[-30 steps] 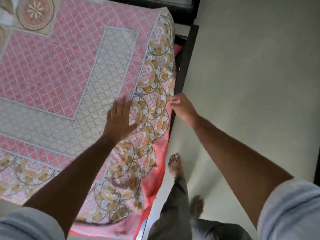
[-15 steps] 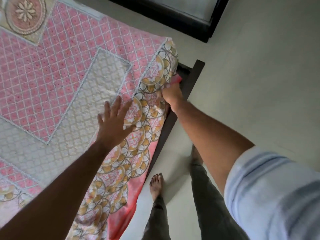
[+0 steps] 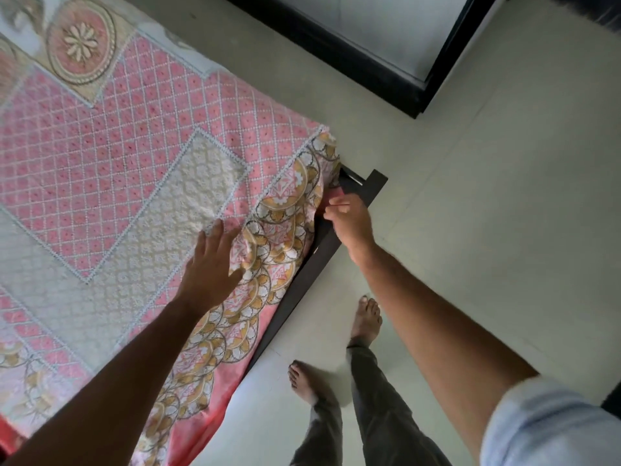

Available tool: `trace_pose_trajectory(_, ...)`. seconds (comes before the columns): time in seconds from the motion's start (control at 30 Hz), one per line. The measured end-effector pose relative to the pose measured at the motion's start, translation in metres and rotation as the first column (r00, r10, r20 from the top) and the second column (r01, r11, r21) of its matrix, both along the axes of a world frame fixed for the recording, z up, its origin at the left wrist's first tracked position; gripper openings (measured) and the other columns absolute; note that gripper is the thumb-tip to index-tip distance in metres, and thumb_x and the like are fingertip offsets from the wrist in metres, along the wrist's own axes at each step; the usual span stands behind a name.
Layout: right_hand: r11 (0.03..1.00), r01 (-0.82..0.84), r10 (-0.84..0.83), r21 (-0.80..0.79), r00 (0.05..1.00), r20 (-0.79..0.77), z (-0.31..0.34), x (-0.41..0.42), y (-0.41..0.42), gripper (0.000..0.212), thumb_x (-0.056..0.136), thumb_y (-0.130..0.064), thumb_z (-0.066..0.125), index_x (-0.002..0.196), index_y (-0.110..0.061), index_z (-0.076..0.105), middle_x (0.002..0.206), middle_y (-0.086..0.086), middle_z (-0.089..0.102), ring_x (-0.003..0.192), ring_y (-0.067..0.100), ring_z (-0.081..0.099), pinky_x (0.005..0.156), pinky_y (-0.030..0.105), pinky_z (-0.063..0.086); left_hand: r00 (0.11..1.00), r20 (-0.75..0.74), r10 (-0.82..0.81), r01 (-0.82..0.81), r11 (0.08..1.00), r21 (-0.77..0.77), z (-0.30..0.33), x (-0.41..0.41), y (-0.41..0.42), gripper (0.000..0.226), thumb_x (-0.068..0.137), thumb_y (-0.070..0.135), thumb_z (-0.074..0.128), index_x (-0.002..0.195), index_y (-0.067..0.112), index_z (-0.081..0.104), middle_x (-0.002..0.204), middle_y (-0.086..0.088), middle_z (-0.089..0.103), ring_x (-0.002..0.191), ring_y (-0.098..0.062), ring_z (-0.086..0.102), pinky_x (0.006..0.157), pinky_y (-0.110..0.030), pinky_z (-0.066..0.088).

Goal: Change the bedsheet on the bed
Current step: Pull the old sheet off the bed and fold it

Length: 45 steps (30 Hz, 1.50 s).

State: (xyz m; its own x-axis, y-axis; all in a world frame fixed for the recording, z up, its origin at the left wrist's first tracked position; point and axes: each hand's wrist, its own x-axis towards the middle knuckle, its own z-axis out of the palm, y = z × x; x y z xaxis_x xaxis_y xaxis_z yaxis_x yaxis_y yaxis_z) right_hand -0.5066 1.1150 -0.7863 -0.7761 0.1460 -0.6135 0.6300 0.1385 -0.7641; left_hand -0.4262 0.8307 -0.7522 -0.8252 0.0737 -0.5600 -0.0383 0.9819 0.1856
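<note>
Bedsheet is spread flat over the bed, pink diamond lattice in the middle with a pale woven-looking band cutting across it and a scalloped gold and white border along the edge. No containers anywhere, just the bed itself carrying the sheet.

Left hand lies flat on the sheet with straight, spread fingers, pressing right where the pale band meets the border, so that grip is wide and holds nothing. Fabric bunches into soft wrinkles just to the right of it.

Right hand is at the corner, just past the left one and off the side of the mattress. Its fingers are curled in against the draped border, and a bit of plain pink edge shows at the fingertips. Looks like a narrow pinch on the sheet, but the fingertips are tucked behind the fabric, so I can't tell for sure.

Dark bed frame runs as a straight bar below the right hand, with its corner poking out beyond the sheet. Pale floor looks smooth and tiled. Two bare feet and grey trouser legs stand beside the frame. Both light sleeves are cut off by the picture edge.
</note>
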Motion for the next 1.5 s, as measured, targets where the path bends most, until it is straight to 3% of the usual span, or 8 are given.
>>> trace_pose_trajectory(0.17,0.890,-0.406,0.404,0.209,0.913,0.052,-0.023,-0.047,-0.035,0.010,0.089,-0.008,0.063,0.099,-0.005,0.065,0.094,0.005,0.066,0.086,0.016,0.058,0.051,0.010,0.034,0.997,-0.082,0.010,-0.008,1.000,0.023,-0.007,0.001,0.008,0.085,0.090,0.027,0.073,0.157,0.016,0.022,0.168,-0.020,0.009,0.156,-0.037,0.000,0.124,-0.060,0.013)
trace_pose_trajectory(0.3,0.937,-0.302,0.290,0.177,0.952,0.095,-0.031,-0.050,-0.018,0.022,0.090,-0.012,0.060,0.111,-0.010,0.066,0.107,0.006,0.070,0.098,0.025,0.067,0.084,0.036,0.058,0.993,-0.115,-0.016,0.022,0.998,0.052,-0.012,0.003,0.003,0.086,0.091,0.025,0.071,0.158,0.017,0.020,0.168,-0.020,0.009,0.156,-0.036,0.000,0.125,-0.058,0.012)
trace_pose_trajectory(0.57,0.853,-0.522,0.483,-0.014,0.799,-0.359,0.088,-0.007,0.069,0.013,0.096,-0.015,0.061,0.087,-0.021,0.056,0.079,-0.001,0.061,0.075,0.010,0.058,0.069,0.027,0.044,0.987,-0.131,0.096,-0.078,0.987,0.139,0.006,0.012,0.023,0.079,0.099,0.032,0.061,0.162,0.016,0.016,0.168,-0.015,0.012,0.156,-0.033,0.007,0.124,-0.055,0.019)
trace_pose_trajectory(0.83,0.796,-0.422,0.605,0.433,0.542,-0.584,0.152,0.006,0.051,0.002,0.098,-0.010,0.054,0.096,-0.009,0.053,0.082,0.001,0.060,0.072,0.016,0.057,0.066,0.027,0.044,0.976,-0.114,0.184,-0.146,0.947,0.285,0.049,0.055,0.030,0.065,0.101,0.027,0.056,0.157,0.009,0.028,0.161,-0.015,0.034,0.149,-0.031,0.033,0.120,-0.049,0.032)
trace_pose_trajectory(0.97,0.517,-0.198,0.694,0.833,0.667,-0.273,0.124,0.055,0.080,0.016,0.083,-0.014,0.057,0.098,-0.009,0.059,0.095,0.015,0.060,0.088,0.033,0.057,0.073,0.043,0.045,0.997,0.022,0.074,-0.075,0.996,0.054,0.080,0.131,0.027,0.054,0.104,0.036,0.048,0.155,0.024,0.035,0.162,0.000,0.035,0.146,-0.022,0.039,0.114,-0.041,0.036)
trace_pose_trajectory(1.03,0.341,-0.462,0.722,0.819,0.687,0.087,0.125,0.097,0.089,0.036,0.076,-0.019,0.054,0.110,-0.013,0.061,0.115,0.015,0.057,0.107,0.040,0.056,0.086,0.046,0.050,0.998,-0.026,0.048,-0.050,0.997,-0.062,0.107,0.182,0.029,0.053,0.103,0.041,0.047,0.154,0.031,0.035,0.163,0.005,0.032,0.148,-0.017,0.034,0.115,-0.042,0.032)
trace_pose_trajectory(1.2,0.145,-0.701,0.963,0.699,0.261,0.063,0.187,0.199,0.029,0.029,0.081,-0.009,0.061,0.109,-0.016,0.060,0.126,0.007,0.054,0.119,0.032,0.052,0.093,0.044,0.048,0.958,-0.201,0.204,-0.214,0.976,-0.028,0.185,0.282,0.013,0.052,0.100,0.037,0.053,0.150,0.030,0.043,0.160,0.003,0.037,0.145,-0.021,0.038,0.114,-0.045,0.033)
trace_pose_trajectory(1.5,0.011,-0.687,1.000,0.726,-0.002,-0.017,0.303,0.283,-0.068,0.023,0.090,-0.007,0.061,0.112,-0.015,0.062,0.126,0.003,0.054,0.106,0.017,0.059,0.080,0.025,0.048,0.872,-0.352,0.339,-0.364,0.932,-0.003,0.280,0.420,-0.020,0.048,0.099,0.030,0.054,0.146,0.026,0.046,0.153,0.000,0.044,0.139,-0.023,0.046,0.112,-0.053,0.037)
